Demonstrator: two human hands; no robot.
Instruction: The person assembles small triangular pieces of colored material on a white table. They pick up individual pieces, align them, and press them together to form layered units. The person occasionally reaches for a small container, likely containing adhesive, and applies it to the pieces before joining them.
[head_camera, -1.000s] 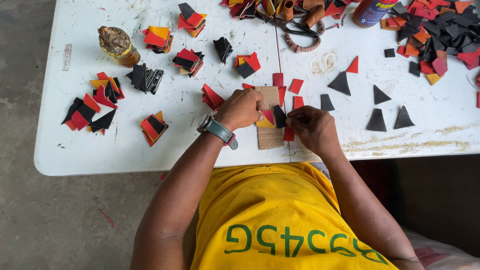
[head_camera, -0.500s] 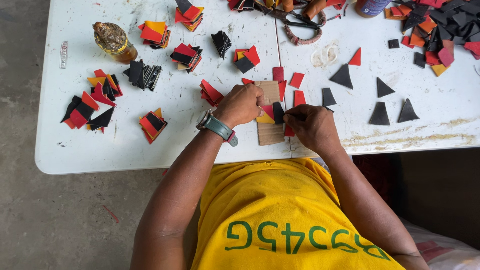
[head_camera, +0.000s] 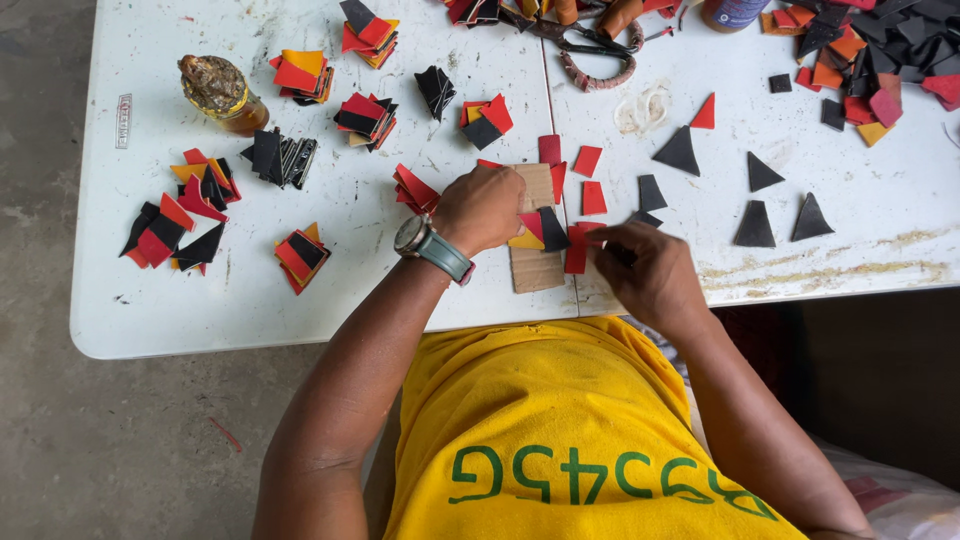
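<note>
R hand (head_camera: 645, 272) shifted right off cardboard (head_camera: 536, 266), pinching red piece (head_camera: 577, 250); L hand (head_camera: 484, 208) pressed on cardboard.

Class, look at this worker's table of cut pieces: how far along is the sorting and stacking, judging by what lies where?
Done: several mixed stacks of red, black and yellow pieces sit on the table's left. In hand: the left hand presses pieces onto a cardboard strip while the right hand works a red piece. Left: loose black triangles and a pile at the far right.
</note>
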